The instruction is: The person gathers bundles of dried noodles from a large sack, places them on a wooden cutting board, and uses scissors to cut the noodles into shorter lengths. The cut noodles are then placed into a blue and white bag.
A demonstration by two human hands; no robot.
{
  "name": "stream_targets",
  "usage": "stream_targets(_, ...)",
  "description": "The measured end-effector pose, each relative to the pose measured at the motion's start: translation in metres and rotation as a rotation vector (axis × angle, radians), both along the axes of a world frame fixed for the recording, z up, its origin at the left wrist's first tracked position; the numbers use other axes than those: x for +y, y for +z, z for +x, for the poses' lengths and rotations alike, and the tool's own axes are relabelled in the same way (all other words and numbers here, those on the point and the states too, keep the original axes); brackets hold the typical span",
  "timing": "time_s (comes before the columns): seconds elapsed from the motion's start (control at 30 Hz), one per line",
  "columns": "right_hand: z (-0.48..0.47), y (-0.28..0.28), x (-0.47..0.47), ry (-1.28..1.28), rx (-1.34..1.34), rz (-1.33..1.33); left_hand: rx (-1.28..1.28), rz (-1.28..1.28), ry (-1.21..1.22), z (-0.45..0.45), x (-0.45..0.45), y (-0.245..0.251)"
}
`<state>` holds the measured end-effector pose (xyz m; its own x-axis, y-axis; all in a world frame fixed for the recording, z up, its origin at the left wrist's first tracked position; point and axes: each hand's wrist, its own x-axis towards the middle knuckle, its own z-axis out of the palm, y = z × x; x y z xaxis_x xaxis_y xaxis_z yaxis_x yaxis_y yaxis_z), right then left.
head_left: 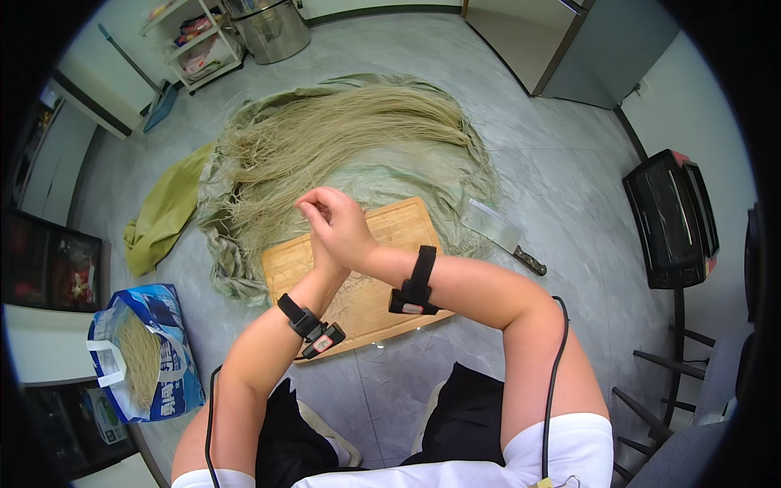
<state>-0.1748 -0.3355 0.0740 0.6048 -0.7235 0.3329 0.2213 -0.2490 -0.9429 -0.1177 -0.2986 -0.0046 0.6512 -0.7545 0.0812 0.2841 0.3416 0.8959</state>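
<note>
My right hand (341, 222) is crossed in front of my left hand (323, 253), above a wooden cutting board (390, 305). The right thumb and fingertips come together near the strands, with a thin strand seeming to rise there; a grip is not clear. Most of the left hand is hidden behind the right. Long, dry, straw-coloured plant strands (366, 116) lie in a wide bundle on a greenish woven plastic sheet (403, 171) beyond the board. Small cut bits are scattered on the board. A cleaver (491, 226) with a dark patterned handle lies right of the board.
A blue and white bag (180, 366) holding similar strands stands at the left. An olive cloth or sack (165, 210) lies beside the sheet. A black oven (668, 219) is at the right. A wheeled rack (195, 46), a steel drum (274, 33) and a dustpan (161, 107) stand at the back left.
</note>
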Motion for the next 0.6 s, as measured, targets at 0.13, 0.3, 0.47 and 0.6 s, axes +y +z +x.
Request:
stream_targets(0.13, 0.002, -0.018, -0.051, -0.132, 0.047, -0.627, 0.335, -0.057, -0.001, 0.013, 0.002, 0.028)
stream_targets(0.3, -0.045, -0.070, -0.106, 0.259, 0.283, -0.398, 0.493, -0.114, 0.070, 0.045, 0.003, 0.048)
stream_targets(0.47, -0.070, -0.084, -0.111, 0.313, 0.274, -0.649, 0.616, -0.072, 0.188, 0.073, 0.003, 0.046)
stream_targets(0.6, -0.051, -0.080, -0.091, -0.090, 0.432, -0.358, 0.513, -0.084, 0.183, 0.063, -0.005, 0.038)
